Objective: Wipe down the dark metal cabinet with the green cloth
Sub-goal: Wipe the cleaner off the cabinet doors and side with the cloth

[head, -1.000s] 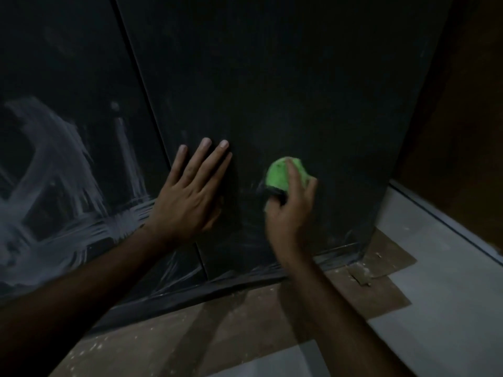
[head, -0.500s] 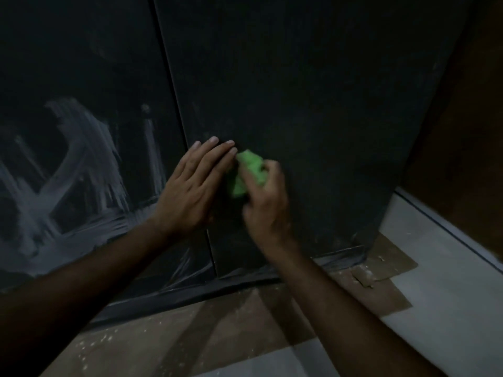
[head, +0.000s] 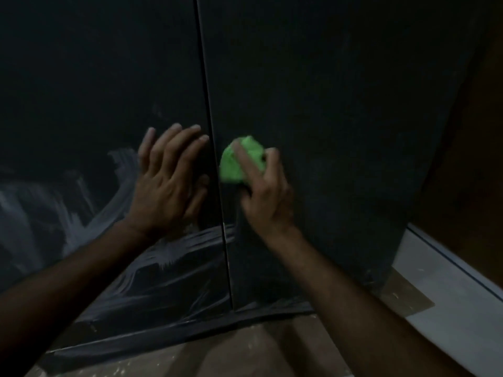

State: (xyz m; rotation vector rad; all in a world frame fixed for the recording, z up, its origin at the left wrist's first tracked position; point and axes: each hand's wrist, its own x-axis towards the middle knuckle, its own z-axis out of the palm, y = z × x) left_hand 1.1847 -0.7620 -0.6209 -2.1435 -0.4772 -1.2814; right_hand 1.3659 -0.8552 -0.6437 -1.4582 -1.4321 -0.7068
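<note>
Right hand: the right hand [head: 265, 194] grips the green cloth [head: 239, 161], fingers curled over the bunched wad, and presses it against the cabinet face.
Green cloth: it sits balled up on the right door [head: 340, 131], just right of the vertical seam [head: 215, 172] between the doors, at about the height of the other hand's fingers. Its lower edge is in shadow under the thumb side, and the whole wad is a little blurred.
Left hand: the left hand [head: 170, 183] lies flat on the left door [head: 95, 91], fingers straight and slightly spread, tips pointing up, holding nothing. Its fingertips reach almost to the seam.
Cabinet: the dark metal cabinet [head: 326, 63] fills most of the view, two tall doors standing shut side by side.
Streaks: pale, whitish streaks [head: 81, 213] sweep in arcs across the lower left door, below and left of the flat hand, and run on towards the seam near the bottom edge. The right door around the cloth looks dark and mostly plain.
Floor: brownish floor [head: 245, 349] shows below the cabinet base, speckled with light flecks, with a pale strip [head: 449, 308] along the right.
</note>
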